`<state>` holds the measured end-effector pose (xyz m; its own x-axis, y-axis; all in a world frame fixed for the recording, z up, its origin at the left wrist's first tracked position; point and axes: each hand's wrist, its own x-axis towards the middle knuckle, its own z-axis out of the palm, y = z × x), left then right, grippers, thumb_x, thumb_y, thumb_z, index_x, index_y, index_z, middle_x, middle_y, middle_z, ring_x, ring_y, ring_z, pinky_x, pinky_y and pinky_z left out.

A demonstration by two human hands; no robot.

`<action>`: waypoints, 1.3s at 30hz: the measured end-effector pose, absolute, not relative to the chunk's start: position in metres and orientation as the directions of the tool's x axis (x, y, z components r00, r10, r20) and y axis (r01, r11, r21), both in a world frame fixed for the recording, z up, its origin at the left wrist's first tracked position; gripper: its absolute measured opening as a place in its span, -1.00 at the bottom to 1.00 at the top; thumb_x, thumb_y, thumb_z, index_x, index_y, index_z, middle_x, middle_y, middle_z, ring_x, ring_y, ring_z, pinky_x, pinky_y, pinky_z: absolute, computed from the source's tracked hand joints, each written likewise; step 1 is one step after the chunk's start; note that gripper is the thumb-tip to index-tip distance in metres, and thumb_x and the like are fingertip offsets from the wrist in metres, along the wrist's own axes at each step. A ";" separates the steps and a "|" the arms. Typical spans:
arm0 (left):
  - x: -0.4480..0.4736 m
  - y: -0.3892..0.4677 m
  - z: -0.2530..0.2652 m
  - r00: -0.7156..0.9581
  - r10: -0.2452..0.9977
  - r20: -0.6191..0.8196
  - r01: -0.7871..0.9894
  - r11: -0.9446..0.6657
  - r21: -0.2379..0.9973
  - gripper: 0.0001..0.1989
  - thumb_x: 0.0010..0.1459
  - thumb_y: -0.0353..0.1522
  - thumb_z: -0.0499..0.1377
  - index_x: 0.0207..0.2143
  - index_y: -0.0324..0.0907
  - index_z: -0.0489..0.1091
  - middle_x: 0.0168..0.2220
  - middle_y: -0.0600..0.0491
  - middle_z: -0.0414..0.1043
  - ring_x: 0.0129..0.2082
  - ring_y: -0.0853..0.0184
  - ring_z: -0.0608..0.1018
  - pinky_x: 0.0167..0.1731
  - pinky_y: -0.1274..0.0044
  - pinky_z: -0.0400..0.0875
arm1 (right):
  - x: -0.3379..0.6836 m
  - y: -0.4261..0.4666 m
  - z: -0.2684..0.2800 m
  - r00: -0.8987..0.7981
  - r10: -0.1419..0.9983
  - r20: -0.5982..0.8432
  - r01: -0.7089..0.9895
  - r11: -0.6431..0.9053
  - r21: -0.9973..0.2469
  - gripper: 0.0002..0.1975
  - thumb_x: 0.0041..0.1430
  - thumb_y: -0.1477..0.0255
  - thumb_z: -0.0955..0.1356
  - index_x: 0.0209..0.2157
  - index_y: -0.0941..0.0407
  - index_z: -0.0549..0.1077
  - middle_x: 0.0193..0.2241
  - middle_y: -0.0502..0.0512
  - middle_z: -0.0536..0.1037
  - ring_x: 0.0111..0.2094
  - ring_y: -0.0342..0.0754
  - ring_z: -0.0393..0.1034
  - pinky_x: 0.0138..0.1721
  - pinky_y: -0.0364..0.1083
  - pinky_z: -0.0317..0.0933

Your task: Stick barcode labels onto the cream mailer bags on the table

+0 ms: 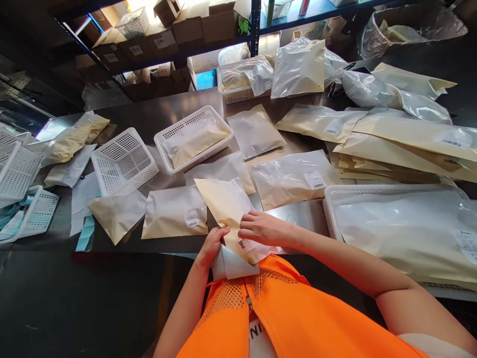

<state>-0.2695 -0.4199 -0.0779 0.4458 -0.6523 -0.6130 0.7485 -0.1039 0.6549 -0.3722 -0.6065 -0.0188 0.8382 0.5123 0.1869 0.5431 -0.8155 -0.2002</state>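
Observation:
A cream-and-clear flat bag (225, 206) with a barcode label near its lower end is held at the table's front edge, tilted toward me. My left hand (212, 243) grips its lower left edge, close to a white folded piece (233, 266) against my orange vest. My right hand (263, 228) rests on top of the bag's lower right part, fingers curled over it. Another labelled bag (175, 213) lies flat just left of the held one, and a larger one (292, 178) lies to its right.
White perforated baskets sit on the metal table (294, 214): an empty one (122, 160), one holding a bag (194, 136), and a large one (400, 226) full of bags at right. Many cream bags (410, 139) are piled at far right. Shelving with cardboard boxes (194, 27) stands behind.

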 end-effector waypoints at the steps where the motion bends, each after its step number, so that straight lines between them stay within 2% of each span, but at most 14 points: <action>1: -0.269 -0.420 -0.079 0.451 -0.641 -0.622 0.750 -0.106 0.653 -0.75 -0.15 -0.32 0.39 -0.40 -0.27 0.51 -0.53 0.11 0.50 -0.54 0.44 0.48 -0.48 0.64 0.37 | -0.372 -0.607 -0.020 0.840 0.508 0.188 0.540 -0.817 -0.203 -0.88 0.33 0.44 0.23 -0.28 0.13 0.36 -0.35 0.05 0.43 -0.30 -0.06 0.22 -0.29 -0.08 0.04; 4: -0.270 -0.420 -0.080 0.461 -0.609 -0.646 0.752 -0.119 0.648 -0.75 -0.20 -0.31 0.40 -0.47 -0.28 0.50 -0.57 0.12 0.48 -0.58 0.44 0.46 -0.53 0.64 0.34 | -0.369 -0.608 -0.028 0.864 0.473 0.173 0.504 -0.818 -0.278 -0.91 0.31 0.44 0.26 -0.27 0.13 0.37 -0.36 0.05 0.45 -0.30 -0.06 0.24 -0.29 -0.09 0.07; 6: -0.271 -0.419 -0.078 0.438 -0.609 -0.661 0.762 -0.138 0.633 -0.72 -0.21 -0.26 0.40 -0.50 -0.29 0.49 -0.59 0.09 0.47 -0.59 0.40 0.47 -0.55 0.62 0.33 | -0.365 -0.609 -0.036 0.886 0.434 0.163 0.461 -0.789 -0.407 -0.92 0.28 0.44 0.30 -0.22 0.14 0.39 -0.35 0.06 0.48 -0.25 -0.05 0.28 -0.27 -0.10 0.12; 9: -0.273 -0.416 -0.075 0.340 -0.651 -0.679 0.753 -0.244 0.611 -0.62 -0.13 -0.18 0.36 -0.38 -0.34 0.53 -0.52 -0.03 0.53 -0.53 0.29 0.53 -0.47 0.54 0.39 | -0.358 -0.609 -0.048 0.914 0.383 0.132 0.378 -0.688 -0.620 -0.66 0.20 0.45 0.37 0.01 0.16 0.34 -0.28 0.09 0.51 -0.16 -0.05 0.32 -0.22 -0.12 0.19; 12: -0.276 -0.412 -0.078 0.291 -0.675 -0.679 0.695 -0.338 0.634 -0.55 -0.12 -0.19 0.38 -0.26 -0.36 0.54 -0.43 -0.10 0.58 -0.46 0.23 0.57 -0.37 0.49 0.42 | -0.356 -0.607 -0.057 0.941 0.321 0.106 0.288 -0.596 -0.750 -0.41 0.15 0.50 0.39 0.19 0.12 0.17 -0.14 0.15 0.46 -0.13 -0.06 0.34 -0.16 -0.11 0.24; 17: -0.282 -0.404 -0.087 0.299 -0.702 -0.646 0.681 -0.317 0.660 -0.58 -0.14 -0.29 0.39 -0.19 -0.30 0.55 -0.29 -0.09 0.59 -0.31 0.19 0.58 -0.26 0.48 0.42 | -0.357 -0.602 -0.070 0.978 0.196 0.069 0.158 -0.486 -0.860 -0.31 0.03 0.47 0.47 0.18 0.09 0.18 -0.03 0.20 0.31 -0.12 -0.05 0.33 -0.13 -0.07 0.29; 20: -0.284 -0.399 -0.091 0.285 -0.719 -0.634 0.686 -0.309 0.659 -0.62 -0.13 -0.33 0.38 -0.20 -0.28 0.55 -0.33 -0.04 0.58 -0.36 0.25 0.56 -0.31 0.52 0.41 | -0.355 -0.600 -0.075 0.980 0.197 0.039 0.126 -0.454 -0.882 -0.28 -0.03 0.50 0.49 0.16 0.10 0.20 -0.07 0.15 0.29 -0.14 -0.08 0.33 -0.15 -0.09 0.29; 24: -0.285 -0.395 -0.094 0.288 -0.707 -0.646 0.677 -0.328 0.659 -0.73 -0.16 -0.35 0.37 -0.35 -0.31 0.55 -0.46 0.01 0.54 -0.50 0.35 0.49 -0.43 0.57 0.36 | -0.351 -0.598 -0.078 0.983 0.176 0.043 0.119 -0.448 -0.886 -0.34 -0.02 0.55 0.45 0.13 0.07 0.22 -0.11 0.11 0.29 -0.17 -0.10 0.34 -0.17 -0.11 0.29; 28: -0.287 -0.395 -0.090 0.267 -0.711 -0.650 0.706 -0.315 0.634 -0.68 -0.16 -0.37 0.35 -0.28 -0.31 0.55 -0.42 -0.02 0.55 -0.46 0.31 0.51 -0.39 0.54 0.39 | -0.350 -0.598 -0.076 0.997 0.053 0.060 0.078 -0.454 -0.888 -0.52 0.10 0.52 0.38 0.07 0.10 0.28 -0.11 0.12 0.30 -0.21 -0.13 0.34 -0.17 -0.11 0.29; 30: -0.288 -0.396 -0.086 0.271 -0.714 -0.645 0.709 -0.305 0.635 -0.62 -0.15 -0.38 0.34 -0.21 -0.30 0.54 -0.38 -0.04 0.56 -0.42 0.28 0.53 -0.35 0.52 0.40 | -0.352 -0.597 -0.074 0.995 0.057 0.084 0.100 -0.476 -0.873 -0.47 0.09 0.41 0.41 0.10 0.11 0.26 -0.11 0.14 0.31 -0.19 -0.10 0.33 -0.16 -0.09 0.28; 32: -0.288 -0.397 -0.084 0.282 -0.707 -0.649 0.702 -0.309 0.642 -0.60 -0.16 -0.38 0.33 -0.19 -0.30 0.53 -0.37 -0.04 0.56 -0.40 0.27 0.54 -0.34 0.53 0.40 | -0.353 -0.597 -0.074 0.989 0.107 0.099 0.142 -0.554 -0.820 -0.28 -0.04 0.27 0.49 0.13 0.11 0.24 -0.10 0.17 0.33 -0.13 -0.01 0.30 -0.12 -0.03 0.27; 34: -0.288 -0.398 -0.083 0.281 -0.697 -0.660 0.699 -0.323 0.638 -0.60 -0.18 -0.37 0.34 -0.20 -0.32 0.54 -0.38 -0.04 0.56 -0.41 0.26 0.54 -0.34 0.52 0.40 | -0.354 -0.598 -0.079 0.993 0.091 0.076 0.118 -0.654 -0.748 -0.20 -0.14 0.22 0.53 0.14 0.10 0.25 -0.09 0.19 0.34 -0.09 0.06 0.28 -0.10 0.03 0.24; 36: -0.288 -0.398 -0.084 0.275 -0.698 -0.661 0.704 -0.322 0.633 -0.58 -0.20 -0.36 0.34 -0.20 -0.32 0.53 -0.38 -0.05 0.57 -0.40 0.25 0.55 -0.33 0.50 0.41 | -0.355 -0.604 -0.089 0.997 -0.065 0.043 -0.016 -0.715 -0.699 -0.31 -0.06 0.28 0.50 0.11 0.09 0.28 -0.07 0.21 0.35 -0.08 0.09 0.28 -0.07 0.07 0.23; 39: -0.288 -0.398 -0.085 0.296 -0.691 -0.659 0.714 -0.299 0.634 -0.57 -0.21 -0.37 0.33 -0.20 -0.31 0.53 -0.34 -0.07 0.58 -0.36 0.20 0.57 -0.32 0.49 0.42 | -0.366 -0.618 -0.112 0.901 -0.430 0.050 -0.287 -0.680 -0.675 -0.51 0.12 0.33 0.39 0.08 0.09 0.28 -0.05 0.25 0.36 -0.02 0.13 0.27 0.00 0.15 0.20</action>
<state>-0.2879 -0.3982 -0.0848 0.2959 -0.6914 -0.6592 0.7137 -0.2986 0.6336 -0.3664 -0.6184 -0.1122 0.9014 -0.4301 0.0502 -0.2869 -0.6800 -0.6747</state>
